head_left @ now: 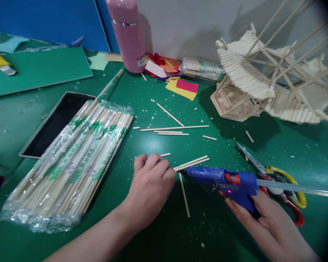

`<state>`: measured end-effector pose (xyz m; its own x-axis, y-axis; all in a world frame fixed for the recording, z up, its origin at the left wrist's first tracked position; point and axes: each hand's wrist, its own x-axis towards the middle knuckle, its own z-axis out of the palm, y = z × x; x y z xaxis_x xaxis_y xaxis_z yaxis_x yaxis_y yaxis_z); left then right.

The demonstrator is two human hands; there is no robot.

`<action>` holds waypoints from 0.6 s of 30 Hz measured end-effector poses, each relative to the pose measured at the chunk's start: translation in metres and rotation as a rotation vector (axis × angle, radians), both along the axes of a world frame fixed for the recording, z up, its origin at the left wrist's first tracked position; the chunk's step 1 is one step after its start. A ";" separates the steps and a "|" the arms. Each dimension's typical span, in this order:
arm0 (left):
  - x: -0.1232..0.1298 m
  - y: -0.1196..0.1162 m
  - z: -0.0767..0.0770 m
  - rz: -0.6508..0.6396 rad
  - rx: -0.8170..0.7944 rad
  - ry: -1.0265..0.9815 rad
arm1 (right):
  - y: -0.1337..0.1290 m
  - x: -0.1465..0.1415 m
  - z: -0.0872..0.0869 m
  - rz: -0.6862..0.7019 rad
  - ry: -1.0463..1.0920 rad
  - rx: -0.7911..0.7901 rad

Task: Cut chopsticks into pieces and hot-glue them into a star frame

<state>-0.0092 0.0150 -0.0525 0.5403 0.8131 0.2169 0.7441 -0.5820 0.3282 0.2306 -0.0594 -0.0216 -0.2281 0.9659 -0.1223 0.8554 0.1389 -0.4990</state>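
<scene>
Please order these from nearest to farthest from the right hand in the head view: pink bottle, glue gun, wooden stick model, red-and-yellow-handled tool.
From the right hand:
1. Glue gun: in its grip.
2. Red-and-yellow-handled tool: just beyond.
3. Wooden stick model: far right.
4. Pink bottle: back, left.

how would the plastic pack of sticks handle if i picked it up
The pack might feel slippery, given its glossy plastic wrap. It may flex across its width, since slim sticks lie side by side. Rolling seems unlikely: it lies flat.
</scene>
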 end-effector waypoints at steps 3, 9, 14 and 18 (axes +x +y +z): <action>0.000 0.001 0.000 -0.013 0.026 0.022 | -0.001 0.000 0.000 0.004 0.000 -0.002; 0.000 0.001 0.001 -0.016 0.031 0.045 | -0.001 0.001 -0.001 -0.019 0.011 -0.007; 0.000 0.001 0.003 -0.027 0.017 0.052 | 0.000 -0.002 0.001 -0.026 0.022 -0.004; 0.001 0.001 0.003 -0.023 0.019 0.057 | 0.000 -0.003 0.002 -0.033 0.026 -0.007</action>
